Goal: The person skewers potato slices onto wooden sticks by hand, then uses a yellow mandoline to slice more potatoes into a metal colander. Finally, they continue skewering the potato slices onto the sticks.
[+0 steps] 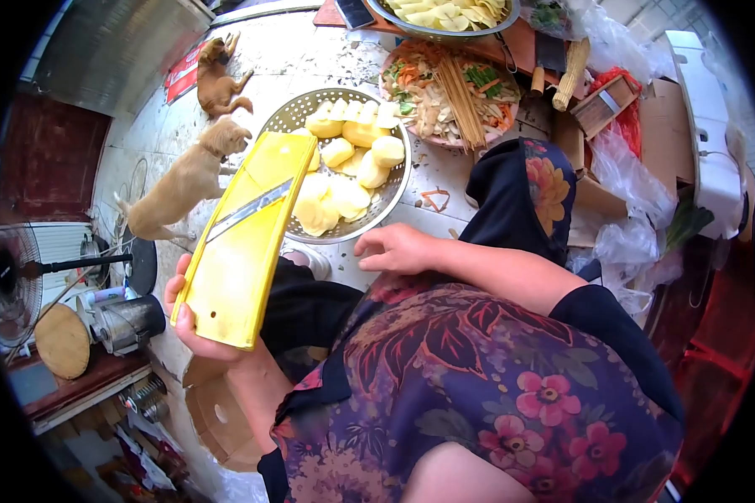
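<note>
My left hand (197, 323) is closed round the lower end of a yellow mandoline slicer (231, 251), whose slanted metal blade (250, 210) faces up. The slicer's far end overlaps the rim of a metal colander (388, 201) on the floor. Peeled potatoes (344, 126) and flat potato slices (331, 201) lie in the colander. My right hand (398, 249) hovers or rests by my lap, just below the colander; its fingers are loosely bent and apart, with nothing in them.
Beyond the colander stands a tray of cut vegetables and skewers (486, 109). Behind it is a bowl of potato slices (445, 32). Two dogs (180, 180) are at the left. A fan (13, 277) stands at far left; plastic bags (633, 184) lie at right.
</note>
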### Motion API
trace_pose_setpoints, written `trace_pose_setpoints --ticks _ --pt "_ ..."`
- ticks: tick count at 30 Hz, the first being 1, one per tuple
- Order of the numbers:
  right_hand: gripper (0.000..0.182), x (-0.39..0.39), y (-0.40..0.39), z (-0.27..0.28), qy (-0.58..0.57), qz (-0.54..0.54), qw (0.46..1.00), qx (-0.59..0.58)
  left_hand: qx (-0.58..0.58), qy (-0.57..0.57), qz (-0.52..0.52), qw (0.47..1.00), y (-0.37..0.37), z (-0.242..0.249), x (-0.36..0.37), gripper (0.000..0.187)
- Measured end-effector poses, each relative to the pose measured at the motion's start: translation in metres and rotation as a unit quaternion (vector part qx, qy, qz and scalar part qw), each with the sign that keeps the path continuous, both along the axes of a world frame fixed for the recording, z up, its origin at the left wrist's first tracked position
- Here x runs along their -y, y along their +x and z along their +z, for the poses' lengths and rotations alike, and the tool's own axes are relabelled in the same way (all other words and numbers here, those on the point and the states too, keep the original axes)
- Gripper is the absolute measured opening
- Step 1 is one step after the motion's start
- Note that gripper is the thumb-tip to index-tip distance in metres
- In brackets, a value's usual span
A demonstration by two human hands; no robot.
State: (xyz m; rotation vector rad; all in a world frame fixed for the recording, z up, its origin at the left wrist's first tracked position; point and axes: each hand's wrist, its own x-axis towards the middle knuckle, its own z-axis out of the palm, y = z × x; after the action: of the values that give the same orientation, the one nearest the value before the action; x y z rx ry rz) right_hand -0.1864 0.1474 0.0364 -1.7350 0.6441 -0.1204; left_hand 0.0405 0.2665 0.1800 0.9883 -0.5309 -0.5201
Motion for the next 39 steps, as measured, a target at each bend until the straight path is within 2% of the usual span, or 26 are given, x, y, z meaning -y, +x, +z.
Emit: trace_pose_setpoints --ticks 2,3,5,7,8,9,11,13,15,16,17,19,20,23,24,25,27,29,31,33,34,36,39 --pt "0.039 0.004 0.002 0.008 0.156 0.004 0.985 0.07 0.052 0.005 -0.012 0.999 -0.02 -0.003 0.006 0.04" --pt "0.039 0.007 0.004 0.015 0.152 -0.002 0.986 0.069 0.081 0.001 -0.031 0.996 -0.028 -0.007 0.006 0.039" --pt "0.042 0.012 0.009 0.03 0.31 0.012 0.942 0.125 0.194 0.019 -0.051 0.98 -0.044 -0.02 0.009 0.04" --pt "0.048 0.01 0.013 0.041 0.387 -0.024 0.903 0.186 0.313 0.049 -0.075 0.946 -0.059 -0.032 0.013 0.04" --pt "0.044 0.009 0.015 0.044 0.418 -0.036 0.887 0.193 0.36 0.051 -0.084 0.928 -0.067 -0.036 0.016 0.04" --pt "0.044 0.008 0.014 0.047 0.413 -0.041 0.889 0.194 0.427 0.056 -0.096 0.898 -0.069 -0.04 0.018 0.039" --pt "0.042 0.005 0.013 0.054 0.415 -0.136 0.87 0.23 0.477 0.05 -0.112 0.87 -0.074 -0.043 0.024 0.039" --pt "0.04 0.011 0.01 0.045 0.409 -0.155 0.873 0.216 0.504 0.047 -0.129 0.852 -0.073 -0.039 0.03 0.041" --pt "0.038 0.02 0.002 0.04 0.445 -0.194 0.822 0.296 0.564 0.055 -0.202 0.799 -0.072 -0.031 0.04 0.048" --pt "0.037 0.025 -0.003 0.038 0.443 -0.205 0.805 0.338 0.557 0.032 -0.22 0.8 -0.071 -0.031 0.046 0.06" --pt "0.037 0.031 -0.009 0.038 0.441 -0.206 0.806 0.337 0.556 0.029 -0.22 0.801 -0.071 -0.028 0.05 0.06" --pt "0.037 0.042 -0.026 0.037 0.467 -0.221 0.774 0.365 0.553 0.056 -0.221 0.801 -0.071 -0.019 0.057 0.066" --pt "0.039 0.048 -0.034 0.032 0.484 -0.23 0.76 0.366 0.545 0.075 -0.215 0.807 -0.061 -0.03 0.058 0.069" --pt "0.044 0.059 -0.061 0.039 0.53 -0.229 0.697 0.425 0.472 0.13 -0.206 0.848 -0.045 -0.036 0.068 0.065" --pt "0.045 0.06 -0.071 0.04 0.52 -0.239 0.702 0.424 0.472 0.152 -0.223 0.839 -0.036 -0.037 0.07 0.064" --pt "0.044 0.063 -0.08 0.032 0.534 -0.278 0.678 0.421 0.461 0.161 -0.204 0.849 -0.028 -0.04 0.076 0.06" --pt "0.044 0.069 -0.106 0.002 0.521 -0.231 0.676 0.467 0.44 0.221 -0.222 0.842 -0.007 -0.043 0.085 0.059" --pt "0.038 0.068 -0.12 0.002 0.41 -0.42 0.736 0.337 0.381 0.252 -0.235 0.858 0.009 -0.048 0.096 0.052" --pt "0.027 0.07 -0.132 -0.011 0.31 -0.529 0.754 0.237 0.361 0.253 -0.235 0.866 0.026 -0.053 0.107 0.049" --pt "0.025 0.074 -0.141 -0.021 0.25 -0.554 0.787 0.105 0.352 0.26 -0.23 0.869 0.036 -0.052 0.118 0.048" --pt "0.025 0.075 -0.143 -0.02 0.248 -0.554 0.788 0.102 0.347 0.268 -0.224 0.871 0.039 -0.052 0.123 0.048" --pt "0.025 0.073 -0.142 -0.017 0.2 -0.545 0.812 -0.056 0.312 0.278 -0.229 0.879 0.043 -0.052 0.132 0.048" --pt "0.025 0.076 -0.138 -0.055 0.171 -0.512 0.838 -0.083 0.23 0.303 -0.241 0.893 0.05 -0.063 0.138 0.047"
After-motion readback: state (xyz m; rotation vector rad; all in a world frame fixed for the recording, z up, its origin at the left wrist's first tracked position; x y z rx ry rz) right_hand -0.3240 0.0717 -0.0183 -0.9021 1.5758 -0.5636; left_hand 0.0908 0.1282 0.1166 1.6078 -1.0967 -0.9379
